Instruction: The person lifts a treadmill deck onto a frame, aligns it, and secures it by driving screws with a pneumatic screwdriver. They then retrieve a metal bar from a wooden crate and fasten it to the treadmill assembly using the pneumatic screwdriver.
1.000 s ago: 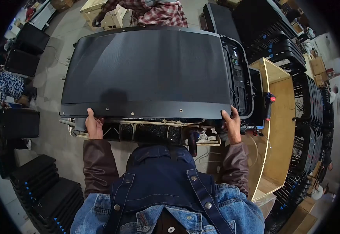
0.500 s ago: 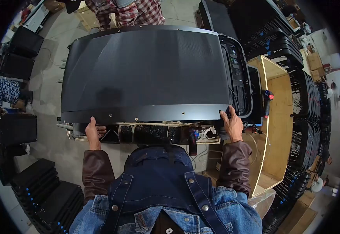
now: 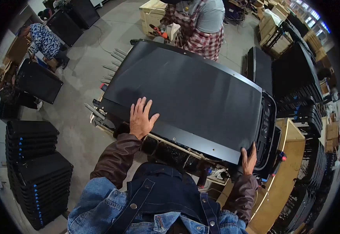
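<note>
A large black sheet panel (image 3: pixel 189 89) with screw holes along its folded edges lies over a black slotted frame (image 3: pixel 270 130), which shows at the right end. My left hand (image 3: pixel 140 119) rests on the panel's near-left part, palm down with fingers spread. At the near-right corner, my right hand (image 3: pixel 249 160) touches the edge, its thumb and fingers apart and pointing away from me. Below the near edge is a wooden-edged stand (image 3: pixel 173 154) holding dark material. A dark tool with a blue part (image 3: pixel 205 176) hangs at that stand.
Across the panel stands a person in a checked garment (image 3: pixel 209 33), one hand near a red tool (image 3: pixel 159 32). A wooden box (image 3: pixel 279 179) and a red-and-black tool (image 3: pixel 278 163) are at right. Black panels (image 3: pixel 41 167) are stacked at left. Grey rods (image 3: pixel 109 68) stick out beyond the panel.
My left hand has moved from the near edge onto the panel's top. My right hand stays at the corner. The view has turned, so the panel now appears slanted.
</note>
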A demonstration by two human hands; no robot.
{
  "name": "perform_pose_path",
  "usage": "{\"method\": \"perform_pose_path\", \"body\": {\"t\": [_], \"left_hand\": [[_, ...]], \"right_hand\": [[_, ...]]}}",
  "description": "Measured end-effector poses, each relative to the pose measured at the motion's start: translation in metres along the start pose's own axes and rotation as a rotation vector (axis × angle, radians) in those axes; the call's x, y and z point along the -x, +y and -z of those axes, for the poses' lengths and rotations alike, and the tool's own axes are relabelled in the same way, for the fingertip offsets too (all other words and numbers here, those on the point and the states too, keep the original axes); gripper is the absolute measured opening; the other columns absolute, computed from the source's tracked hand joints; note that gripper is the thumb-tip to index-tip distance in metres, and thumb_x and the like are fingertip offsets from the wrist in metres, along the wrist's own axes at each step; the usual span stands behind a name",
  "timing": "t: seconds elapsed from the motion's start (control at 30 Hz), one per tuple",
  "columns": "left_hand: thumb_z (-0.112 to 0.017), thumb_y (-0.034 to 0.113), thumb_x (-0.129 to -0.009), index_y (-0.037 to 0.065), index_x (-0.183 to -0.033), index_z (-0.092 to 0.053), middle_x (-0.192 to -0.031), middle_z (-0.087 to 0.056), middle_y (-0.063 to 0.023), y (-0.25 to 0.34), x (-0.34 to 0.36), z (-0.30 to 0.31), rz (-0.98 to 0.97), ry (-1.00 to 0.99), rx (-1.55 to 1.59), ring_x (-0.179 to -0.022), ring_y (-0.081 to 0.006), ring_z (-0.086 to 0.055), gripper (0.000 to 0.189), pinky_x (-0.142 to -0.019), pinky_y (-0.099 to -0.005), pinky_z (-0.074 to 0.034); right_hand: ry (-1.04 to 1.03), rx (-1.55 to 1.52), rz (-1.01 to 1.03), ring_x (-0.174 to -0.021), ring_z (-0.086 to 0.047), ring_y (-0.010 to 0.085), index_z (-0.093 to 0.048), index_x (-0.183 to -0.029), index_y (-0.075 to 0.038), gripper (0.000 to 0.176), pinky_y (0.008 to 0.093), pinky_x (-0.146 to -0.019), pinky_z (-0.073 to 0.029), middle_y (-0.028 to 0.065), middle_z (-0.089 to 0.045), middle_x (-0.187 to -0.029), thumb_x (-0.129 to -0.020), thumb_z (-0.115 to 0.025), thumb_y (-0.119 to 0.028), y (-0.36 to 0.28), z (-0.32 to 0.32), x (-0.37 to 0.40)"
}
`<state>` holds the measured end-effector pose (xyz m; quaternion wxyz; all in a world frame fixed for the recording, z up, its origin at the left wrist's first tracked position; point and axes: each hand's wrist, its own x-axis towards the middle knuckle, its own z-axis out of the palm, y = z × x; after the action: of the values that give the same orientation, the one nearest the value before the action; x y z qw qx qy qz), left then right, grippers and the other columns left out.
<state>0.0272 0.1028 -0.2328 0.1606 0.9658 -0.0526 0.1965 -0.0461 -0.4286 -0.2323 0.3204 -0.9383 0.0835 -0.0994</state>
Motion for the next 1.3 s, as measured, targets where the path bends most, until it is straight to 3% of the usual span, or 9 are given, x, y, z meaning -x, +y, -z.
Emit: {"method": "perform_pose_path", "body": {"t": [0.27,0.53,0.67,0.83,0.97,1.07,1.2,1.27,1.3], "left_hand": [[-0.066,0.026,-0.091,0.005,-0.126,-0.062,-0.133,-0.055,-0.0174,-0.005,0.001,0.0,0.012,0.087,0.067,-0.128,-0.0365,-0.048,0.041,-0.108,-0.0484,-0.036],[-0.06,0.028,-0.096,0.007,-0.126,-0.063,-0.128,-0.06,-0.016,-0.015,0.004,-0.011,-0.04,0.077,0.048,-0.121,-0.0356,-0.053,0.037,-0.104,-0.0465,-0.04],[-0.051,0.026,-0.101,0.005,-0.128,-0.063,-0.135,-0.058,-0.0204,-0.025,0.007,-0.014,-0.15,0.021,-0.061,-0.123,-0.0374,-0.053,0.037,-0.103,-0.0457,-0.041],[-0.05,0.028,-0.102,0.007,-0.129,-0.064,-0.137,-0.057,-0.0185,-0.034,0.019,-0.028,-0.089,0.101,-0.047,-0.125,-0.0361,-0.052,0.037,-0.106,-0.0468,-0.04],[-0.045,0.032,-0.105,0.004,-0.13,-0.062,-0.136,-0.056,-0.0212,-0.024,0.039,-0.028,0.01,0.102,-0.061,-0.126,-0.0377,-0.051,0.041,-0.106,-0.0482,-0.04],[-0.044,0.035,-0.106,0.001,-0.134,-0.056,-0.139,-0.053,-0.023,0.008,0.062,-0.036,0.018,0.119,-0.129,-0.128,-0.0387,-0.048,0.046,-0.107,-0.0478,-0.037],[-0.044,0.036,-0.106,-0.004,-0.137,-0.051,-0.137,-0.052,-0.0281,0.047,0.089,-0.017,0.081,-0.05,-0.096,-0.127,-0.0433,-0.047,0.052,-0.107,-0.0475,-0.036],[-0.048,0.036,-0.105,-0.006,-0.138,-0.049,-0.134,-0.054,-0.0268,0.064,0.111,-0.001,0.132,-0.079,-0.008,-0.123,-0.0395,-0.051,0.053,-0.105,-0.0436,-0.038],[-0.049,0.037,-0.105,-0.006,-0.138,-0.048,-0.132,-0.056,-0.0259,0.065,0.127,0.002,0.189,-0.106,0.057,-0.122,-0.0374,-0.052,0.054,-0.104,-0.0423,-0.039]], "right_hand": [[-0.079,0.309,-0.181,-0.134,-0.047,0.0325,-0.033,-0.154,-0.01,0.072,0.0564,-0.114,-0.022,0.0145,-0.052,-0.145,-0.096,-0.057,-0.047,-0.015,0.002,0.025],[0.038,0.403,-0.25,-0.126,-0.052,0.0363,-0.035,-0.151,-0.013,0.069,0.0616,-0.105,-0.032,0.015,-0.057,-0.135,-0.095,-0.058,-0.045,-0.024,0.008,0.054],[0.311,-0.005,-0.263,-0.118,-0.058,0.0363,-0.051,-0.137,-0.001,0.054,0.0413,-0.1,-0.045,0.0222,-0.06,-0.126,-0.093,-0.066,-0.029,-0.058,0.037,0.137],[-0.539,-0.569,-0.778,-0.083,-0.067,0.0171,-0.062,-0.124,0.002,0.043,0.0299,-0.075,-0.053,0.0116,-0.07,-0.096,-0.094,-0.068,-0.028,0.005,0.056,0.277],[0.175,-1.111,-0.818,-0.073,-0.068,0.0161,-0.064,-0.119,0.001,0.035,0.0273,-0.066,-0.054,0.011,-0.071,-0.088,-0.097,-0.065,-0.027,0.037,0.16,0.278],[0.703,-0.977,-0.775,-0.069,-0.067,0.0152,-0.065,-0.108,0.001,0.034,0.0266,-0.063,-0.054,0.0103,-0.07,-0.085,-0.097,-0.064,-0.031,0.144,0.191,0.26],[0.336,-0.797,-1.072,-0.071,-0.068,0.0165,-0.068,-0.095,0.001,0.032,0.0273,-0.066,-0.054,0.0095,-0.071,-0.08,-0.095,-0.066,-0.031,0.313,0.142,0.257],[0.199,-0.2,-0.793,-0.074,-0.068,0.0171,-0.068,-0.094,0.0,0.031,0.0256,-0.068,-0.052,0.0093,-0.071,-0.08,-0.095,-0.066,-0.031,0.347,0.111,0.26],[0.517,-0.083,-0.702,-0.068,-0.062,0.015,-0.067,-0.089,0.0,0.027,0.0252,-0.063,-0.047,0.0055,-0.067,-0.074,-0.097,-0.063,-0.026,0.312,0.119,0.24]]}}
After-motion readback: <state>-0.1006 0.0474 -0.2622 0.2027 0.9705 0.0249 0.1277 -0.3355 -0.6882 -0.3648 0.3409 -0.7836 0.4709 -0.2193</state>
